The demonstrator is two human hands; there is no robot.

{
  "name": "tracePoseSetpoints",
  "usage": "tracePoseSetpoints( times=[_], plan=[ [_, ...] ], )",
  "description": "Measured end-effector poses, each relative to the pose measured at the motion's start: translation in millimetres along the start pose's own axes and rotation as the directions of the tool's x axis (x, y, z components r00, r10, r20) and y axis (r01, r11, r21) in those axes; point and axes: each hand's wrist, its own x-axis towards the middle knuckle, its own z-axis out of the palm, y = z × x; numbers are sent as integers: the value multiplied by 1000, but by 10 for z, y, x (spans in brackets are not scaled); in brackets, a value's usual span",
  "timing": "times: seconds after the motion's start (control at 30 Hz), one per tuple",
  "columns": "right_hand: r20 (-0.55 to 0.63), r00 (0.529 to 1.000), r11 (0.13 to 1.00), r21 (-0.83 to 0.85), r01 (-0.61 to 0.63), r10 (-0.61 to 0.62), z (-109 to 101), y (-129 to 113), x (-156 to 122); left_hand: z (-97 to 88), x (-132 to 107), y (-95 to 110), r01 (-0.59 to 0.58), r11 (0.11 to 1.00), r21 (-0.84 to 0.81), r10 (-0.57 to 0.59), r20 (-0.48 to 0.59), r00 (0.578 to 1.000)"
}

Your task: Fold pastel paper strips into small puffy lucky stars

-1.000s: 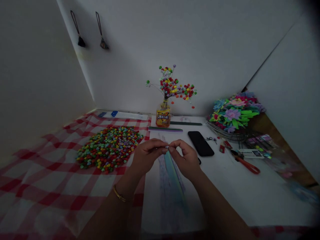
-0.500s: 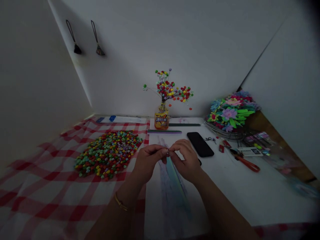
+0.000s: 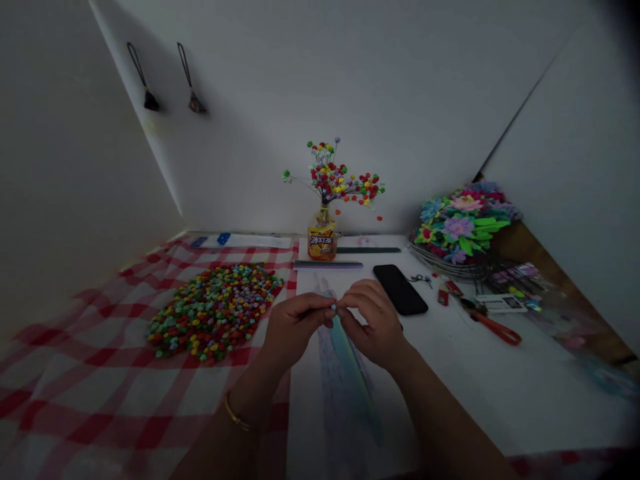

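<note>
My left hand (image 3: 295, 327) and my right hand (image 3: 373, 320) meet fingertip to fingertip over the middle of the table. Pinched between them is a tiny pale-blue folded paper star (image 3: 333, 307), partly covered by the fingers. Both hands are closed at the thumb and forefinger. Beneath them lie long pale-blue and lilac paper strips (image 3: 350, 373), some seemingly in a clear sleeve. To the left, a large heap of small multicoloured folded paper stars (image 3: 215, 310) spreads over a red-and-white checked cloth (image 3: 120, 393).
A bottle (image 3: 322, 243) with colourful stems stands at the back. Right of my hands lie a black phone (image 3: 401, 290), orange-handled pliers (image 3: 495, 327) and a bunch of fuzzy flowers (image 3: 460, 223). Dark strips (image 3: 327, 265) lie before the bottle.
My fingers have shifted slightly around the small star, and more of its pale-blue surface shows. The left fingers are straighter. The view has moved a little; the objects around are unchanged.
</note>
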Motion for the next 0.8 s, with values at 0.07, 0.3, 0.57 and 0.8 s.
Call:
tracePoseSetpoints(
  times=[0.07, 0.3, 0.57, 0.8],
  plan=[
    [-7, 1000, 1000, 15, -14, 14, 24, 2, -12, 3, -4, -10, -6, 1000, 4, 6, 12, 1000],
    [-203, 977, 997, -26, -78, 71, 116, -38, -49, 104, -29, -73, 115, 955, -273, -137, -64, 988],
    [-148, 988, 999, 12, -49, 50, 28, -39, -30, 30, 7, 14, 162, 934, -318, -170, 3, 985],
    [-13, 1000, 998, 61, -10, 11, -57, -17, 1, 19, -17, 3, 216, 921, -324, -196, 94, 976]
  ],
)
